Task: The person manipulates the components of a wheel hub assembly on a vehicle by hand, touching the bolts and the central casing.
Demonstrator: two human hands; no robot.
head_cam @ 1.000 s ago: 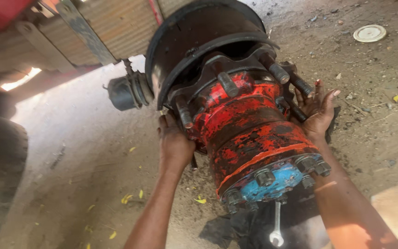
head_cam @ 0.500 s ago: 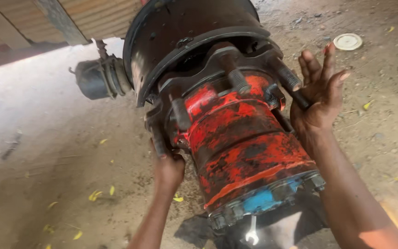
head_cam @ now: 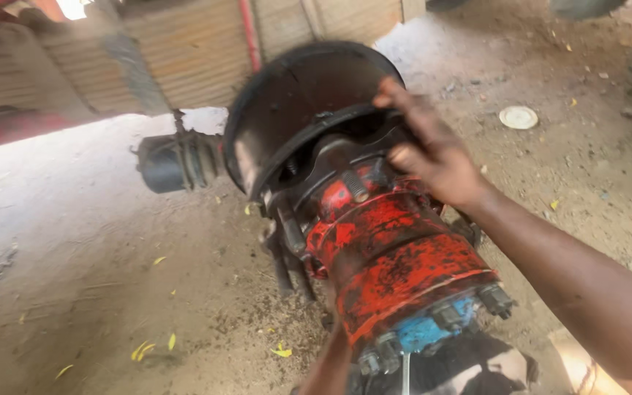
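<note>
Up top, the right hand lies on the upper edge of the red wheel hub, its grip curled over the rim where the hub meets the black brake drum, fingers bent but not fully clenched. Below the hub only the left forearm shows; its hand is hidden behind the hub, so I cannot tell how that grip stands. The hub sits on the axle end, tilted toward the camera, its blue end cap and bolts in place and the studs bare; judging from that, it looks part-mounted, with fastening left. Left of the hub hangs a dark brake chamber. Under the hub is a dusty dirt floor strewn with yellow leaves; right of the hub, a white lid.
</note>
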